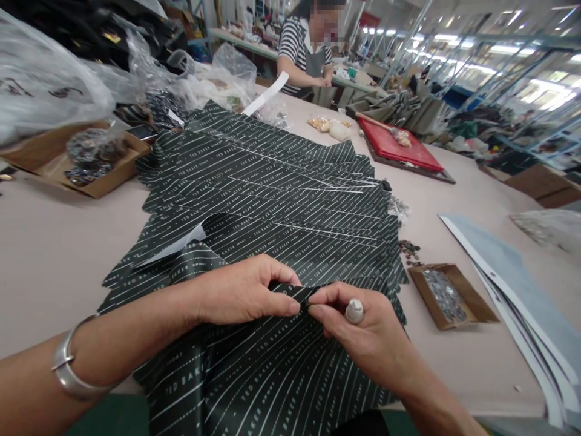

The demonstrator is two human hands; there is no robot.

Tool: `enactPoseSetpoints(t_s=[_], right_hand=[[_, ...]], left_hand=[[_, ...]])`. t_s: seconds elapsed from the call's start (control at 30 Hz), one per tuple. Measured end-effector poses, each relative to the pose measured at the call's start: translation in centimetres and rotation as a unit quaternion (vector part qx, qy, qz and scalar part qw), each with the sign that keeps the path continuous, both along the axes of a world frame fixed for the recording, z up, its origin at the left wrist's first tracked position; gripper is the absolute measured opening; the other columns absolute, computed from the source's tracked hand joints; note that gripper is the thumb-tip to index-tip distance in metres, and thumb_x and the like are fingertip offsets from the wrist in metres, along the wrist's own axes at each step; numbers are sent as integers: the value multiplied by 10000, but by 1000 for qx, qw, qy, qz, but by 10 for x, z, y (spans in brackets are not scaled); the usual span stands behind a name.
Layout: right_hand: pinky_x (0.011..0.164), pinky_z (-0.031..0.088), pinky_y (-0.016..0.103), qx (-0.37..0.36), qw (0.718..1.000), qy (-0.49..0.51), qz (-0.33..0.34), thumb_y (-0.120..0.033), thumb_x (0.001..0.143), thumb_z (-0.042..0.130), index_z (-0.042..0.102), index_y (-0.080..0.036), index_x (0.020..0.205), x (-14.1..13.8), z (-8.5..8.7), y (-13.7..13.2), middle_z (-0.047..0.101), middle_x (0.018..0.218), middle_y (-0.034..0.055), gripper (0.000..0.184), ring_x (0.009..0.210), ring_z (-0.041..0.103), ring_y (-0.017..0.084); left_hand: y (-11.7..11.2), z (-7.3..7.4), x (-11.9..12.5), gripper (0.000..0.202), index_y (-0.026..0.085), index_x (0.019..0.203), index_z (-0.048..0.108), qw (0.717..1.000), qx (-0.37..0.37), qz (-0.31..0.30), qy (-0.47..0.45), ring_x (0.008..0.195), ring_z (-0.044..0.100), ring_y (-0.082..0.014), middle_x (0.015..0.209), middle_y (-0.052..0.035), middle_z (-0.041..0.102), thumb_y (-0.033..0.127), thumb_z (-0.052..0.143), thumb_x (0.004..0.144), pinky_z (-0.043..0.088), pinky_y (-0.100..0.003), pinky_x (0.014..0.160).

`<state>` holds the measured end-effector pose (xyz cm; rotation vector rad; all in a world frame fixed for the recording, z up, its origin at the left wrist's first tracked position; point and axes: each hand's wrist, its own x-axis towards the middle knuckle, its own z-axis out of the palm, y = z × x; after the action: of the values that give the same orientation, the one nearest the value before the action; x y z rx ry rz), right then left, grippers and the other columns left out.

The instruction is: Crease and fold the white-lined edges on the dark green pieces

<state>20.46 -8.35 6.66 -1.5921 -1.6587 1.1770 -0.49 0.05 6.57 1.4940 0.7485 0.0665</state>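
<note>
A dark printed fabric with white diagonal stripes and lettering hangs over the table's near edge, its upper fold raised between my hands. My left hand, with a silver bangle on its wrist, is closed on this fold between thumb and fingers. Close beside it, my right hand pinches the same edge at a small dark spot; I cannot make out whether a small part is there. A pale, round-ended handle sticks out of my right hand, the rest of it hidden. More pieces of the same fabric lie layered beyond my hands.
At right are a small cardboard box of metal parts, loose dark pieces and pale blue sheets. A red board lies farther back. Another cardboard box and plastic bags stand left. A person works opposite.
</note>
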Motion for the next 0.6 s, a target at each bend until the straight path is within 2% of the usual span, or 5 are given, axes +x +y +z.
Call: enactPoseSetpoints(t_s=[0.13,0.33,0.47,0.57,0.6], right_hand=[[513,373,209,44,998,-37,31,-242,898,608,740,-200,828,2,1,-1,617,623,-34,155,540,479,87],[622,454,216,101,986,-76,107,-169,926,554,699,-209,861,6,0,-4,687,736,-17,163,640,606,107],[679,480,244,188,972,-95,105,-150,930,558,632,-211,927,9,-10,-9,655,842,8,96,749,621,133],[760,516,298,244,954,-144,101,-133,917,558,545,-197,1202,12,-18,-13,618,1167,104,293,929,628,181],[776,521,314,248,948,-164,116,-135,927,542,513,-191,1253,12,-19,-15,606,1208,119,332,958,628,192]], left_hand=[[-4,0,0,232,188,930,670,998,55,-14,8,681,440,-124,750,32,535,383,615,816,324,-251,613],[-20,2,8,65,214,869,665,971,233,-18,48,768,539,-133,812,41,618,278,661,862,343,-264,678],[-33,-3,12,105,187,865,612,922,374,-43,84,751,545,-139,839,20,600,263,642,931,324,-281,647],[-41,-9,12,36,197,934,590,878,466,-66,91,758,566,-155,907,5,608,212,573,962,309,-300,608],[-44,-10,11,38,201,936,585,865,489,-69,90,743,566,-158,906,4,606,194,559,963,300,-306,589]])
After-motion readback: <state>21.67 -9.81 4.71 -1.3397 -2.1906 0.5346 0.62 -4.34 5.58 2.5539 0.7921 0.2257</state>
